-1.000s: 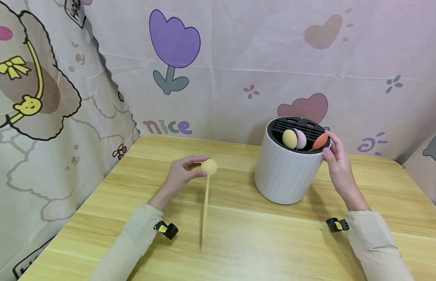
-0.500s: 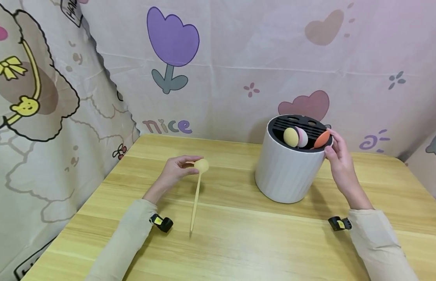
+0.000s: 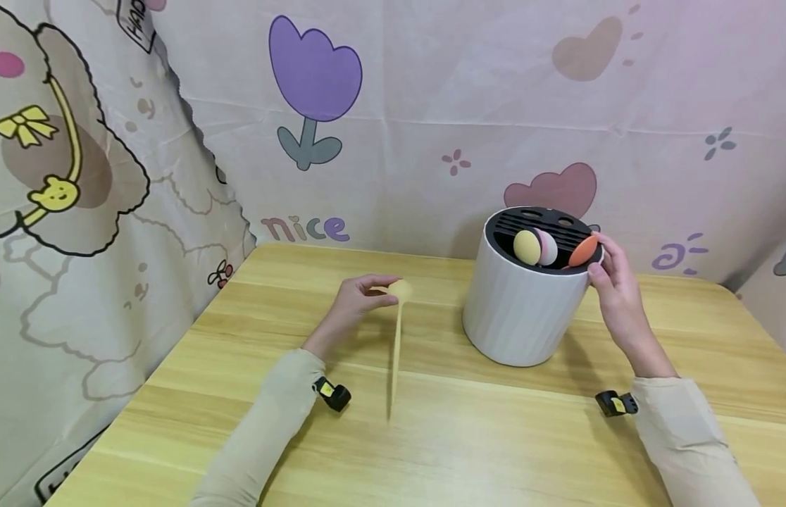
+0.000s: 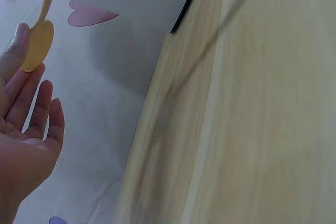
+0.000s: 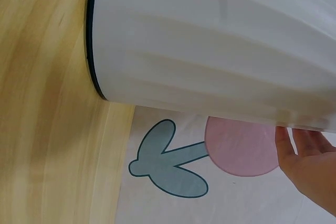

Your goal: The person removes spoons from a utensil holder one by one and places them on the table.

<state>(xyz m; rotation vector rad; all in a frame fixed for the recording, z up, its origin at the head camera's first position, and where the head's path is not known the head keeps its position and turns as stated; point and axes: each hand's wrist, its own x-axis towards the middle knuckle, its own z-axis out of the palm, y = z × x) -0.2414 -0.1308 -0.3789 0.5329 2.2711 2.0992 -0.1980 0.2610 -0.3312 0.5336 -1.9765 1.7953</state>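
My left hand (image 3: 356, 304) pinches a pale yellow spoon (image 3: 401, 290) by its round bowl, thumb on one side and fingertips on the other. The thin handle hangs almost straight down over the table. In the left wrist view, the spoon's bowl (image 4: 41, 45) sits between thumb and fingers. To the right stands a white ribbed utensil holder (image 3: 525, 310) with a black slotted top. My right hand (image 3: 621, 306) holds its right side at the rim, beside an orange utensil head (image 3: 583, 251). A yellow utensil head (image 3: 527, 247) and a pink-and-white one (image 3: 548, 248) also poke out.
The wooden table (image 3: 456, 443) stretches below both hands, its back edge against a printed cloth (image 3: 418, 84). Another cloth (image 3: 57, 303) hangs along the left side. Each wrist carries a small black camera (image 3: 332, 394).
My left hand swings slightly left, then back to the right, bringing the spoon closer to the holder; its handle hangs straighter than half a second ago. My right hand stays at the holder's rim.
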